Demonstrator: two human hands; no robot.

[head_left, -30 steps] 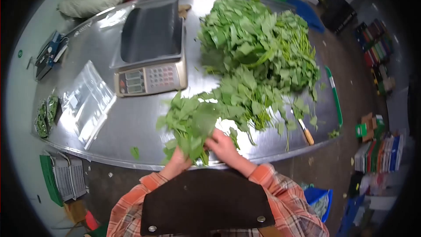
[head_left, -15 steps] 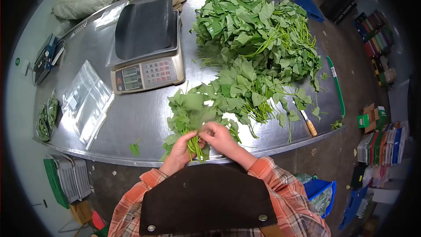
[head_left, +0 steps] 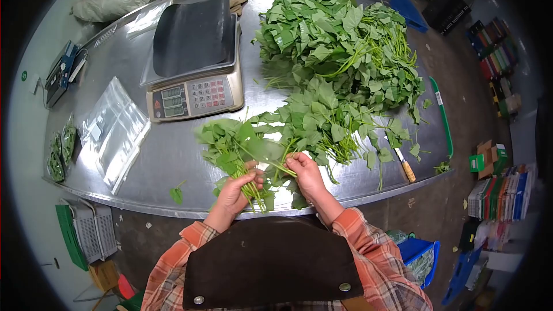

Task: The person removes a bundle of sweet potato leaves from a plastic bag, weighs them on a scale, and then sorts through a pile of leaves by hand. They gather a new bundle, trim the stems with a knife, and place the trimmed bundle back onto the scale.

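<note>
Right hand (head_left: 308, 178) has moved away from left hand (head_left: 232, 194), pinching a sprig (head_left: 283, 168) between thumb and fingers. Left fingers curl closed around the bunch (head_left: 222, 143), over the table (head_left: 161, 164) near its front edge. Leaves likely bruise; grip the light bunch by its firmer stems (head_left: 249, 192).

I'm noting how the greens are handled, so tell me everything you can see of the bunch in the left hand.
The bunch is a loose cluster of broad green leaves on slender, paler green stems. It slants over the shiny metal table, leaves pointing away from the person and leftward, stem ends toward the near edge. The left hand grips it round the stems. No tie shows, though the hand hides part of them. Some leaves look blurred.
</note>
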